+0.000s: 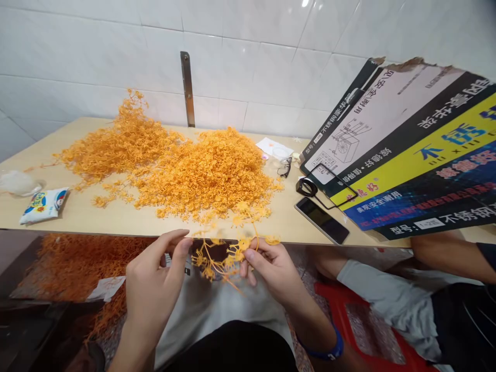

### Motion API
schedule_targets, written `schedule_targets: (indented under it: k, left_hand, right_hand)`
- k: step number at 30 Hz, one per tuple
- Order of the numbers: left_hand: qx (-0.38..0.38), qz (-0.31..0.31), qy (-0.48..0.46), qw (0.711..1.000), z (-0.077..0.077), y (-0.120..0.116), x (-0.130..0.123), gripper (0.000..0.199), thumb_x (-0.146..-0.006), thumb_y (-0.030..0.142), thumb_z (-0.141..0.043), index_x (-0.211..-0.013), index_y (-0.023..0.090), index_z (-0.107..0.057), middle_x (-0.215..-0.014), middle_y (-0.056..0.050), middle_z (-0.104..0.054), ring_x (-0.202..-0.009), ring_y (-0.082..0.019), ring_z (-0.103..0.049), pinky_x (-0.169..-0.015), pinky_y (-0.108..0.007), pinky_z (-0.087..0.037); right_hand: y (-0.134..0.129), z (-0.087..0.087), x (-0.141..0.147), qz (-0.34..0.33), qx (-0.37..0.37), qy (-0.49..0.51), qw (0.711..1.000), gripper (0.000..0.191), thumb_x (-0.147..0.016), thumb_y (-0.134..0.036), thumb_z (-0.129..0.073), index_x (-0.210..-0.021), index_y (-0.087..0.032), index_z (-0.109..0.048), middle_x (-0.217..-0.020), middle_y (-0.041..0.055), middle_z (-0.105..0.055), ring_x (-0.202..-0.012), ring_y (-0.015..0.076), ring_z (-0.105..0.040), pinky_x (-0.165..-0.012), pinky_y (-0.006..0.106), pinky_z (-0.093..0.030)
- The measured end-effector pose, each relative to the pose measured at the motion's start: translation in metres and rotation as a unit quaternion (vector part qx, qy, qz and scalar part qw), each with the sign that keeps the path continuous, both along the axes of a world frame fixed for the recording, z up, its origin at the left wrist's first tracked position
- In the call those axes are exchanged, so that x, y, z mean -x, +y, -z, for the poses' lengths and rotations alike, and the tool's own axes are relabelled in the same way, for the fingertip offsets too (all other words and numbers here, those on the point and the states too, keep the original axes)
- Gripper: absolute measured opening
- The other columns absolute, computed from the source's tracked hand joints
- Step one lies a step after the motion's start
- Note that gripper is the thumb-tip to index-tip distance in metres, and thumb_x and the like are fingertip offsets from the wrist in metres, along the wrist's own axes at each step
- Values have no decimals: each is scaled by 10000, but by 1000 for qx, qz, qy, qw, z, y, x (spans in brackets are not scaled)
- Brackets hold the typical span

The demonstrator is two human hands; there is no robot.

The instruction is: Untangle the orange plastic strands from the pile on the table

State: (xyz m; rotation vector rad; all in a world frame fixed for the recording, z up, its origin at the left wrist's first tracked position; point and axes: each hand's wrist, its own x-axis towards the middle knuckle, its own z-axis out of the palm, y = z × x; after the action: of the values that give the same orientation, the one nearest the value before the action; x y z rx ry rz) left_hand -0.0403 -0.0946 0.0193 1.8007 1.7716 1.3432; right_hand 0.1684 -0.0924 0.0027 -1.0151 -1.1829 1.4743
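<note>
“型号” and “不锈钢” on cardboard (405, 160)

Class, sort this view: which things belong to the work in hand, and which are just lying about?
Belonging to the work:
yellow sprig, in the right hand
left hand, close by
yellow pile
orange stems below, probably

Apparently just lying about:
phone
glasses
printed packet
printed cardboard

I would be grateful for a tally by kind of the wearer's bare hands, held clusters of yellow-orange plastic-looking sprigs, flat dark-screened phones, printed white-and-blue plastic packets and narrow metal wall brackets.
Bare hands (left hand, right hand): 2
Held sprig cluster: 1
Phone: 1
Packet: 1
Wall bracket: 1
Total: 6
</note>
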Motion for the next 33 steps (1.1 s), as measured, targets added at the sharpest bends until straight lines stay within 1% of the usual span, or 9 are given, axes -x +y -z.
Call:
schedule_targets:
  k: [4, 7, 9, 13, 19, 24, 26, 28, 33]
  left_hand:
    - [37, 184, -118, 975, 4, -6, -13, 340, -905, 469, -524, -1080, 262, -729, -1007, -65, -727, -857, -218, -642, -792, -293, -490]
    - [150, 333, -184, 913, 10, -9, -28, 598, -784, 633, -601, -1238, 250, -668, -1204, -106, -672, -1086, -286, -612, -970, -344, -459]
    - [205, 364, -242, 876, 14, -9, -38, 690, -792, 657, -569, -1331, 227, -595, -1268, -128, -640, -1157, -307, -583, -1014, -378, -441]
    - [245, 319, -372, 836, 19, -5, -51, 570, -898, 584, -468, -1252, 175, -648, -1123, -143, -712, -939, -264, -678, -801, -354, -549]
    - [193, 208, -489, 825, 37, 0, -66, 436, -875, 533, -564, -901, 131, -729, -931, -126, -750, -976, -263, -683, -928, -378, -513]
    - [191, 103, -616, 757, 28, 24, -49, 417, -772, 547, -682, -816, 134, -637, -597, -12, -647, -585, -151, -650, -648, -298, -559]
    - [137, 74, -605, 781, 19, 40, -33, 403, -766, 523, -694, -852, 135, -628, -588, 18, -611, -554, -116, -618, -619, -259, -541]
    - [93, 92, -540, 832, 13, 56, -19, 373, -799, 486, -664, -918, 134, -641, -619, 21, -594, -572, -104, -594, -627, -246, -523]
    - [40, 98, -205, 973, -2, 119, -7, 279, -853, 318, -577, -1058, 154, -670, -758, -25, -612, -646, -135, -557, -655, -266, -466]
  right_hand:
    - [-10, -12, 7, -28, 45, -39, 998, 288, -867, -380, -573, -660, -188, -517, -434, -67, -491, -354, 52, -327, -393, 198, -284]
    - [-17, -15, 15, -42, 45, -45, 997, 259, -860, -357, -567, -666, -194, -511, -428, -77, -449, -366, 59, -320, -401, 205, -281]
    - [-19, -11, 21, -51, 46, -44, 997, 255, -861, -374, -555, -680, -198, -517, -454, -67, -459, -379, 70, -345, -401, 213, -288]
    - [-19, 3, 29, -37, -36, -91, 995, 344, -918, -365, -464, -616, -201, -482, -505, -42, -444, -458, 92, -382, -471, 233, -336]
    - [-14, 17, 33, -2, -138, -135, 981, 383, -937, -345, -423, -584, -203, -476, -577, -6, -457, -568, 139, -432, -572, 277, -371]
    - [-15, 21, 31, -25, -153, -128, 980, 458, -959, -393, -391, -542, -210, -340, -515, -35, -307, -493, 116, -329, -509, 272, -272]
    - [-15, 24, 26, -38, -132, -120, 983, 459, -970, -420, -374, -565, -209, -322, -527, -39, -306, -486, 106, -301, -493, 272, -235]
    - [-14, 29, 22, -33, -103, -107, 988, 458, -968, -459, -381, -587, -209, -339, -543, -38, -320, -496, 105, -297, -488, 267, -232]
    - [-8, 39, 19, 12, -63, -84, 994, 472, -948, -520, -420, -598, -211, -352, -547, -45, -304, -490, 100, -273, -465, 259, -230]
